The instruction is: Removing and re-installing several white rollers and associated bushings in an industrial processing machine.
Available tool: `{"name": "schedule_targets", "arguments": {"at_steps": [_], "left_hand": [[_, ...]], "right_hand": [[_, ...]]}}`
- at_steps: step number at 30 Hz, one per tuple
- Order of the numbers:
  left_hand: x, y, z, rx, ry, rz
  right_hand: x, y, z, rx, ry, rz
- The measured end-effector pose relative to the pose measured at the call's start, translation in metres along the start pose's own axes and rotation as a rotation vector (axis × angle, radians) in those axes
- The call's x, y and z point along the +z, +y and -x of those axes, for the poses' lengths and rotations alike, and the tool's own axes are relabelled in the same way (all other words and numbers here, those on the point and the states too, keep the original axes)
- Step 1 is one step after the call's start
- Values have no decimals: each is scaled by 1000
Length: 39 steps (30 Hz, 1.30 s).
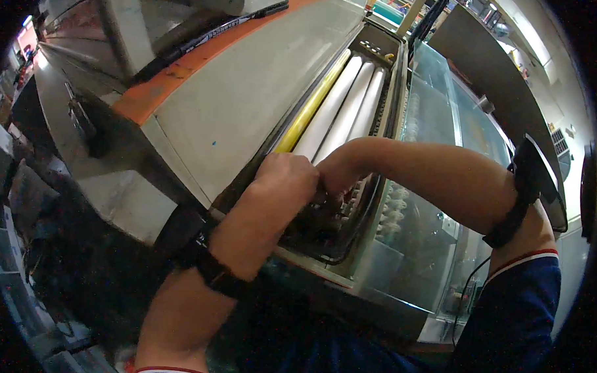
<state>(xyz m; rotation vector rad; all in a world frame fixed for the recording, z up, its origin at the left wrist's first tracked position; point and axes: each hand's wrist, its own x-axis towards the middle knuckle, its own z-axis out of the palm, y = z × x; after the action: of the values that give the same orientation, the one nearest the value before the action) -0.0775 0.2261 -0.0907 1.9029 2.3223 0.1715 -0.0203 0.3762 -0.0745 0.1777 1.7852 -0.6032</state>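
My left hand is curled at the near end of a row of long rollers in a machine trough. Beside it, close against its wrist, my right hand bends down into the trough with its fingers in shadow. What either hand grips is hidden beneath them. A yellow roller lies along the trough's left side. To its right run white rollers, their near ends covered by my hands. The dark trough frame surrounds them.
A pale machine cover with an orange edge slopes up on the left. Right of the trough are glass panels over rows of small pale wheels. A thin black cable hangs near my right sleeve.
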Motion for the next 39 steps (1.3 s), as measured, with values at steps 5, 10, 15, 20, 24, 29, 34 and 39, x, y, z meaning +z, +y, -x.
{"name": "schedule_targets", "arguments": {"at_steps": [5,10,15,20,24,29,34,39], "left_hand": [[-5,2,3,13,-29,-41],[-12,5,4,-45,-90,3],[-10,3,2,-19,-95,-5],[-17,7,2,-31,-145,-11],[-11,4,3,-8,-111,3],[-8,4,0,12,-79,-4],[-10,4,-1,-13,-109,17],[-13,4,0,-22,-112,1]], "right_hand": [[-4,-1,-3,30,-72,-26],[-2,1,-4,48,-75,-29],[-5,-1,1,40,-73,114],[-3,4,0,25,-45,56],[0,-9,7,52,-75,-158],[1,7,-11,74,-100,-127],[4,29,-29,-85,-55,-21],[0,25,-24,-152,3,33]]}}
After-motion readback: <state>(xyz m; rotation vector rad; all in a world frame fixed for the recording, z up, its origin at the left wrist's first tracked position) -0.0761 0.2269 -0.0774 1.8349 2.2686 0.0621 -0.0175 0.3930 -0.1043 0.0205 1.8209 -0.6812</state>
